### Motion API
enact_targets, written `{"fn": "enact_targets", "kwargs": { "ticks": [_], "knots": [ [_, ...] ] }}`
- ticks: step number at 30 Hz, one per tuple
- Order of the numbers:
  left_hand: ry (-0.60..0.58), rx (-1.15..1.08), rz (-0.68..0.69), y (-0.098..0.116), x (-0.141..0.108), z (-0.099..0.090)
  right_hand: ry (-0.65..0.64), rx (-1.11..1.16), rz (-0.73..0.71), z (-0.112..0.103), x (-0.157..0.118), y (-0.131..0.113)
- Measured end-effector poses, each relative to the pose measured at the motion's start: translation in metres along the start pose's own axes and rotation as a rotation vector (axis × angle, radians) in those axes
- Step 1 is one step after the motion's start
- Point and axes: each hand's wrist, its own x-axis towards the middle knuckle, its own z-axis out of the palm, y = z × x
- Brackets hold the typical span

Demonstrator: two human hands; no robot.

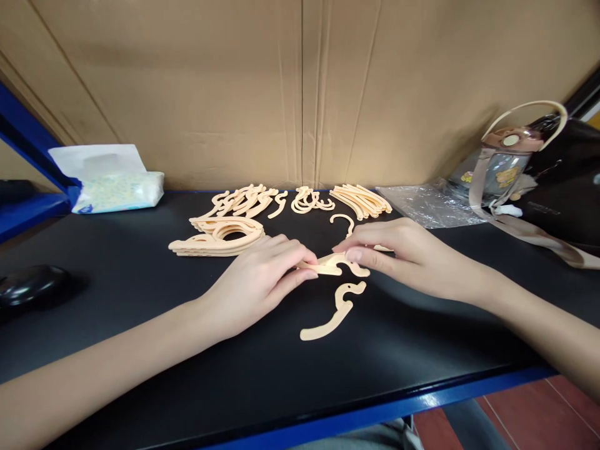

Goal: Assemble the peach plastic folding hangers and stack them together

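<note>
Between my hands is a cream plastic piece point(332, 267) with a curved end. My left hand point(265, 275) pinches its left end between thumb and fingers. Thumb and fingers of my right hand point(398, 253) close on its right part and hide some of it. Just below, on the black table, lies a similar curved piece point(328, 322) with a hooked top, touched by neither hand. A thin cream hook point(344, 220) shows behind my right fingers. Beyond my left hand sits a stack of joined cream pieces point(220, 237).
Along the back lie curved pieces point(253, 199), hooks point(309, 200) and a pile of long pieces point(360, 200). A tissue pack point(117, 187) and black mouse point(32, 284) are left; clear plastic film point(426, 205), a strapped bottle point(501, 162) and a black bag point(567, 187) are right.
</note>
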Motion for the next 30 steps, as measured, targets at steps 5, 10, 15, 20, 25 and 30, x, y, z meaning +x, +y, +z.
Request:
{"fn": "enact_targets", "kwargs": {
  "ticks": [5, 10, 15, 20, 25, 30],
  "knots": [
    [-0.023, 0.017, -0.013, -0.002, -0.002, -0.004, -0.057, 0.054, 0.055, 0.005, 0.001, 0.001],
    [0.019, 0.021, -0.046, -0.006, -0.005, -0.010, -0.092, 0.106, 0.050, 0.010, 0.007, 0.003],
    [0.057, 0.063, -0.134, -0.010, -0.006, -0.016, 0.025, 0.287, 0.078, 0.019, 0.016, 0.001],
    [0.071, 0.406, 0.023, -0.003, -0.007, -0.008, 0.037, 0.727, 0.147, 0.038, 0.027, 0.001],
    [0.089, 0.519, 0.113, 0.000, -0.010, 0.001, -0.031, 0.836, 0.090, 0.050, 0.033, -0.008],
    [-0.001, 0.541, 0.068, -0.005, -0.010, -0.004, 0.120, 0.351, -0.031, 0.045, 0.027, 0.006]
  ]
}}
